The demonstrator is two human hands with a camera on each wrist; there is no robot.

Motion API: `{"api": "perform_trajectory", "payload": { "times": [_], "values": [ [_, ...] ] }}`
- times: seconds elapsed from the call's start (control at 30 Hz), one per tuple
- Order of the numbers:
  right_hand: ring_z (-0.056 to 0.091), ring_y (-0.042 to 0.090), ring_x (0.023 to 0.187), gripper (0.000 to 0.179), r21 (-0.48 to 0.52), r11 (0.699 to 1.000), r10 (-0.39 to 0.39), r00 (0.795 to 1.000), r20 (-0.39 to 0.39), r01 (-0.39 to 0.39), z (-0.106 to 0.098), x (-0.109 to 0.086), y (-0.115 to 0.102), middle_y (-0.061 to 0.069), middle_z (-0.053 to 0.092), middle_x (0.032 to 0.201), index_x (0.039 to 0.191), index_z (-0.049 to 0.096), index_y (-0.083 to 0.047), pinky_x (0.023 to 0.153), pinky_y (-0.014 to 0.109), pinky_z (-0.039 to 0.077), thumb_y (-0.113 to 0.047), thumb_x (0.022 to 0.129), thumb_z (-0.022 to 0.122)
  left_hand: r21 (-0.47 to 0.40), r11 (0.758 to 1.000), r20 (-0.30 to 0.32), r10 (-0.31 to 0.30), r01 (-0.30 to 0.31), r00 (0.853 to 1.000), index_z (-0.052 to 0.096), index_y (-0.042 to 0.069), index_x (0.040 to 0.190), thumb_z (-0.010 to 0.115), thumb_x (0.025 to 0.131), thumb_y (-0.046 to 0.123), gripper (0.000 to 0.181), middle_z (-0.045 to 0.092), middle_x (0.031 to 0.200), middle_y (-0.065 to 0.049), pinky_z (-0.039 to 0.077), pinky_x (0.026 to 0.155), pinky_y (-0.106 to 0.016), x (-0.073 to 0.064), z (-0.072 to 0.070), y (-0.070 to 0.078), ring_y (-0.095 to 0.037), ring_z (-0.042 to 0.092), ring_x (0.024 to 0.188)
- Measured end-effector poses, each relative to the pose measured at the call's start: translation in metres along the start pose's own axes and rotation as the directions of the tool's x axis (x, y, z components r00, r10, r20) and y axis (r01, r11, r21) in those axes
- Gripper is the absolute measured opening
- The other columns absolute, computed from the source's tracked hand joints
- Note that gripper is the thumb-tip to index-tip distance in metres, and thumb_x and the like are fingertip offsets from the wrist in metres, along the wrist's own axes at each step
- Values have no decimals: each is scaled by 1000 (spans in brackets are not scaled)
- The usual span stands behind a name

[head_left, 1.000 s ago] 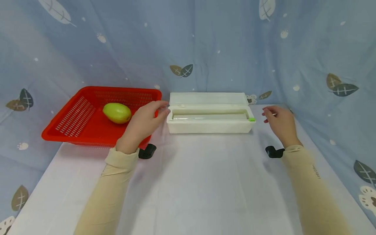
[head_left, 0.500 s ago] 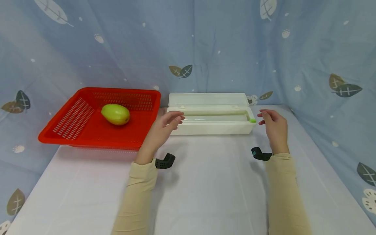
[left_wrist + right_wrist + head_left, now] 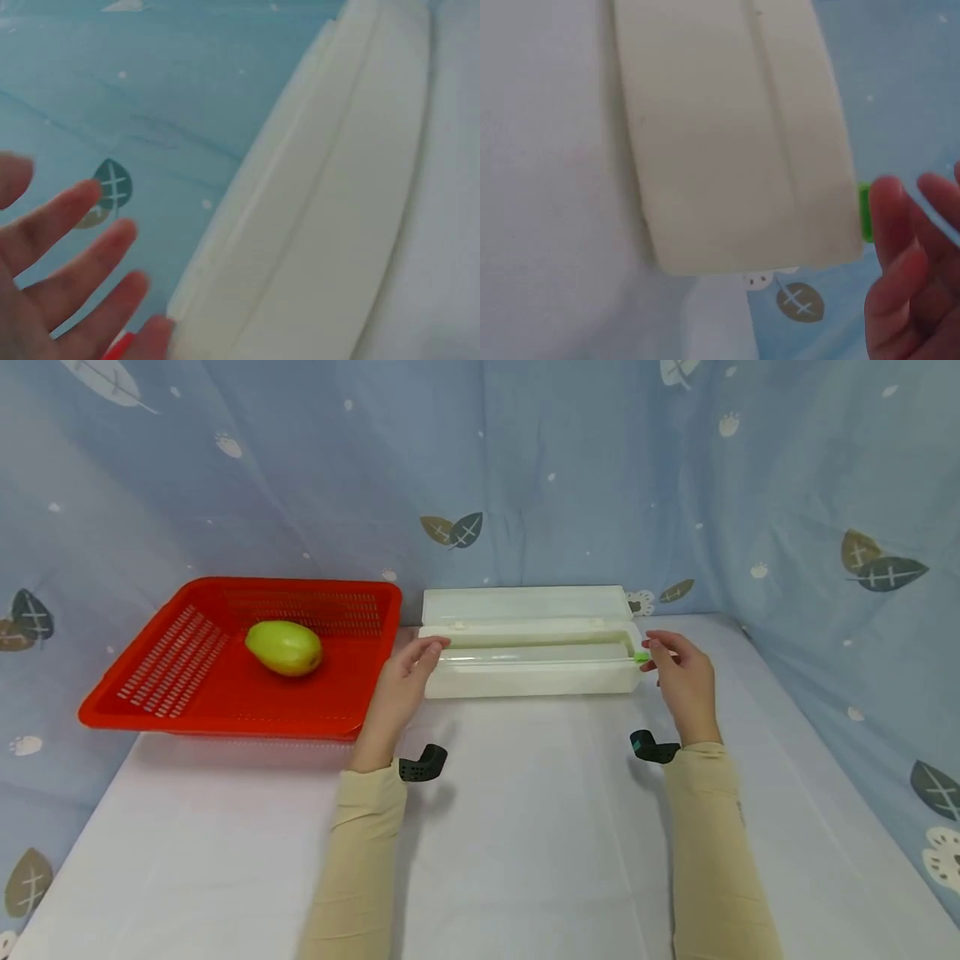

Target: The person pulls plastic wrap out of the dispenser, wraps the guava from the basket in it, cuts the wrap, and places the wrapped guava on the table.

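A long white cling film dispenser stands at the back middle of the table, its lid tipped back and a pale roll inside. My left hand is at the dispenser's left end; in the left wrist view its fingers are spread and hold nothing. At the other end, my right hand has its fingertips right at a small green slider. The right wrist view shows a fingertip overlapping this green slider, with the thumb apart from it.
A red plastic basket with slotted sides stands left of the dispenser. In it lies a yellow-green, mango-like fruit. A blue leaf-print curtain hangs behind the white-covered table.
My left hand has moved right, away from over the basket's edge to the dispenser's left end. My right hand has moved left, up to the green slider. The view has shifted slightly.
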State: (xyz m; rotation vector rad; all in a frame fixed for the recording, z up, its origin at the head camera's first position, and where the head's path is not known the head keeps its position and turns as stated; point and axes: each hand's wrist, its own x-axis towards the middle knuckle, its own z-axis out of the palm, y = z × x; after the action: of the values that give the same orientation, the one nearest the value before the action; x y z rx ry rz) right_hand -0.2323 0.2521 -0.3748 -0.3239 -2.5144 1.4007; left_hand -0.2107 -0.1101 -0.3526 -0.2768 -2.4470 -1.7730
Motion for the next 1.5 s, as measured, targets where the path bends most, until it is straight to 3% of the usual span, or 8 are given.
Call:
{"api": "perform_trajectory", "payload": {
  "times": [0.17, 0.33, 0.5, 0.7, 0.9, 1.03, 1.27, 1.5],
  "values": [
    [58, 16, 74, 47, -73, 994, -83, 996, 27, 85, 14, 13, 24, -6, 54, 118, 127, 46, -35, 52, 45, 43, -57, 86, 39, 115, 993, -137, 12, 4, 990, 59, 19, 113, 41, 92, 44, 37, 53, 120, 2, 35, 92, -43, 0, 8, -5, -17, 45, 110],
    [56, 22, 69, 47, -194, 964, -176, 983, 45, 181, 16, 5, 15, 1, 53, 118, 128, 47, -25, 54, 43, 42, -51, 89, 39, 278, 961, -147, 40, 3, 988, 54, 17, 120, 43, 93, 34, 34, 49, 124, -2, 30, 97, -41, 3, 14, -13, -19, 40, 117],
    [53, 24, 78, 41, -340, 896, -256, 957, 134, 287, 14, -5, -3, 9, 51, 120, 124, 52, -12, 62, 38, 41, -37, 93, 43, 387, 922, -161, 95, -25, 982, 53, 10, 121, 49, 91, 23, 32, 52, 114, -6, 30, 95, -38, 8, 21, -27, -23, 40, 113],
    [54, 32, 90, 38, -459, 846, -201, 959, 198, 272, 18, -11, -18, 15, 51, 118, 121, 54, -8, 68, 47, 42, -32, 92, 45, 543, 838, -142, 153, -52, 978, 55, 8, 119, 52, 89, 23, 34, 47, 106, -11, 31, 90, -39, 10, 32, -35, -29, 34, 111],
    [56, 35, 82, 33, -546, 783, -225, 954, 200, 299, 24, -13, -18, 17, 49, 115, 115, 57, -7, 62, 49, 43, -28, 92, 45, 651, 753, -127, 228, -92, 965, 63, 12, 108, 54, 88, 26, 26, 45, 103, -11, 31, 85, -41, 9, 38, -37, -32, 33, 108],
    [56, 34, 77, 32, -553, 770, -253, 948, 194, 319, 27, -13, -15, 17, 49, 112, 112, 59, -6, 61, 48, 43, -27, 93, 46, 651, 753, -149, 252, -97, 956, 66, 14, 99, 54, 88, 24, 19, 46, 100, -10, 32, 83, -41, 9, 39, -37, -30, 34, 106],
    [56, 34, 77, 32, -541, 775, -269, 946, 184, 325, 28, -12, -15, 18, 49, 110, 109, 60, -4, 63, 49, 43, -28, 93, 45, 656, 746, -144, 272, -114, 951, 63, 12, 108, 51, 89, 20, 24, 55, 91, -10, 21, 98, -41, 13, 39, -38, -33, 31, 116],
    [55, 34, 79, 32, -529, 784, -265, 946, 187, 325, 28, -11, -13, 19, 48, 112, 108, 61, -5, 65, 49, 42, -28, 93, 46, 557, 817, -124, 255, -146, 959, 67, 10, 97, 52, 89, 17, 18, 56, 84, -5, 11, 103, -39, 17, 39, -40, -26, 44, 106]
  ]
}}
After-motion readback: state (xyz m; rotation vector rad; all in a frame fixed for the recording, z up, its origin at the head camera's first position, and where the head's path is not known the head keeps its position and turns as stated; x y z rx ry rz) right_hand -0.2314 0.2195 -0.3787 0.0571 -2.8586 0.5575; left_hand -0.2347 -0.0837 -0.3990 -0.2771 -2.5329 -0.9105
